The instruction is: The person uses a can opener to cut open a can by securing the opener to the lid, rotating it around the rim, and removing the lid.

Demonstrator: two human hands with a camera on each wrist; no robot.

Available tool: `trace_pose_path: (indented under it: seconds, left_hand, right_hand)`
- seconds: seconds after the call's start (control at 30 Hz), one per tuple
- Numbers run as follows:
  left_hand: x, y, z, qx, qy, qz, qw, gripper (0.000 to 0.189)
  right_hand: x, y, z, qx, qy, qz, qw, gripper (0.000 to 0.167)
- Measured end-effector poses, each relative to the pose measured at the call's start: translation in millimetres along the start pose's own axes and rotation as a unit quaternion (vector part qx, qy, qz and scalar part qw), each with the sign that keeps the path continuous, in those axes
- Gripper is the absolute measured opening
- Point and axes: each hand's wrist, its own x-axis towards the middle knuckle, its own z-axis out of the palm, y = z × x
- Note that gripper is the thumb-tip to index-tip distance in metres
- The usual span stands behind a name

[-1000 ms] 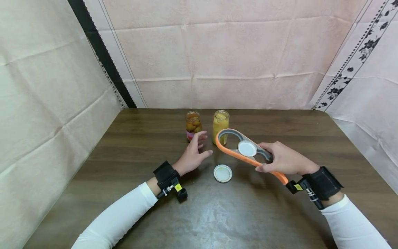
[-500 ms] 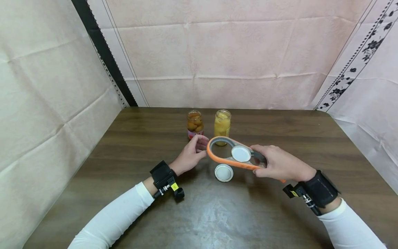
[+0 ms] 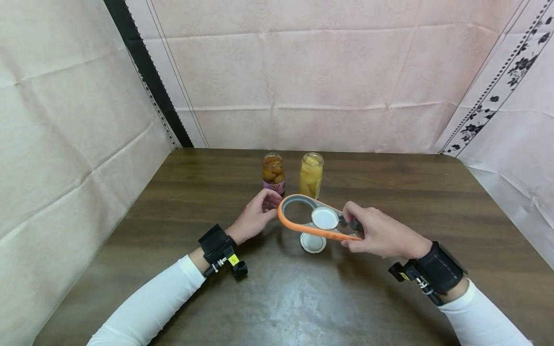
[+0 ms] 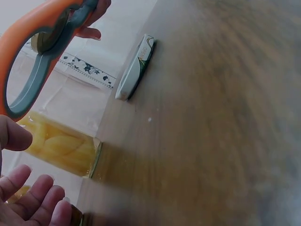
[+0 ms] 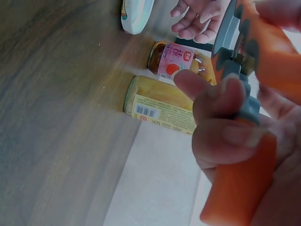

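My right hand [image 3: 381, 233] grips an orange-and-grey jar opener [image 3: 303, 228] above the table, its looped end pointing left. A white lid [image 3: 325, 218] sits in the middle of the opener. Beside the loop is my left hand [image 3: 255, 216], fingers loosely bent and thumb apart from them. In the left wrist view its thumb [image 4: 16, 135] lies close to the loop; I cannot tell whether they touch. A second white lid [image 3: 313, 243] lies on the table, partly behind the opener. In the right wrist view, fingers [image 5: 225, 141] wrap the orange handle.
Two lidless glass jars stand at the back: one of brownish-orange fruit [image 3: 273, 170] with a pink label, one of yellow fruit [image 3: 311, 174]. They rest on a brown wooden table [image 3: 207, 178]. A pale cloth [image 3: 329, 86] hangs behind.
The jar opener, with the lid in it, has moved left and nearer to me in my right hand, reaching my left hand. My left hand has shifted slightly left, its fingers more bent.
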Motion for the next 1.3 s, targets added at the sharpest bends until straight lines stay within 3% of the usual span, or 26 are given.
trace_pose_path:
  seconds: [0.4, 0.57, 0.87, 1.13, 1.3]
  left_hand:
    - [-6.9, -4.0, -15.8, 0.013, 0.011, -0.001, 0.9999, 0.024]
    - [-8.5, -6.6, -21.8, 0.018, 0.018, -0.017, 0.9995, 0.022]
    - [-7.7, -13.6, -35.5, 0.033, 0.034, -0.036, 0.9982, 0.018]
    - [-9.9, -22.7, -48.7, 0.028, 0.050, -0.041, 0.9975, 0.016]
    - [-8.8, -23.4, -51.4, 0.028, 0.052, -0.041, 0.9974, 0.016]
  right_hand:
    - [3.0, -1.9, 13.3, -0.008, -0.041, -0.087, 0.9954, 0.006]
    - [5.8, -6.7, 26.1, 0.007, -0.076, -0.077, 0.9941, 0.013]
    - [9.4, -18.1, 45.3, 0.015, -0.098, -0.052, 0.9937, 0.021]
    - [11.4, -21.7, 47.5, 0.064, -0.119, -0.017, 0.9907, 0.027]
    - [10.3, -24.2, 48.2, 0.113, -0.152, 0.015, 0.9818, 0.038]
